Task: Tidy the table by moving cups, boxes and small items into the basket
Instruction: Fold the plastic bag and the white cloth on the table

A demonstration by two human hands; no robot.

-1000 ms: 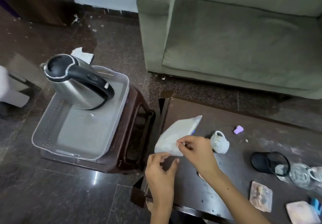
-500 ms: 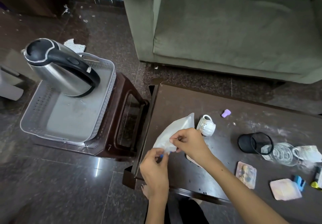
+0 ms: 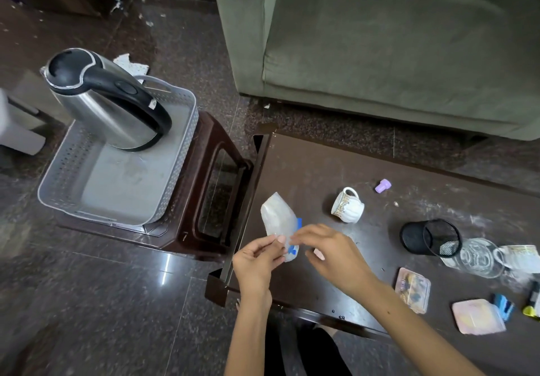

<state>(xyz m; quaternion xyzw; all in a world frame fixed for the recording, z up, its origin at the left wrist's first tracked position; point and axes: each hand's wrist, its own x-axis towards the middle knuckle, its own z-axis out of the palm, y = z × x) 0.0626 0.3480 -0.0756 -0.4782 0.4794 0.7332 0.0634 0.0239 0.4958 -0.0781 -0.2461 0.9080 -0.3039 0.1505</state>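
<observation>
Both hands pinch a clear bag [image 3: 279, 220] over the table [image 3: 306, 165] corner: left hand [image 3: 257, 261] at its bottom, right hand [image 3: 327, 254] beside. Basket [image 3: 178, 171] with kettle [image 3: 108, 103] sits far left; a cup [image 3: 347, 206] lies beyond the right hand.

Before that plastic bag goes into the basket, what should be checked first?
1. Left hand grips the plastic bag: ok, fingers pinch its lower end.
2. Right hand grips it too: cannot tell, fingertips only near it.
3. Basket has room: ok, floor bare beside the kettle.
4. Bag sealed: cannot tell.
5. Path clear: ok, only the stool rim lies between.
6. Cup safe from a knock: ok, it lies apart.
</observation>
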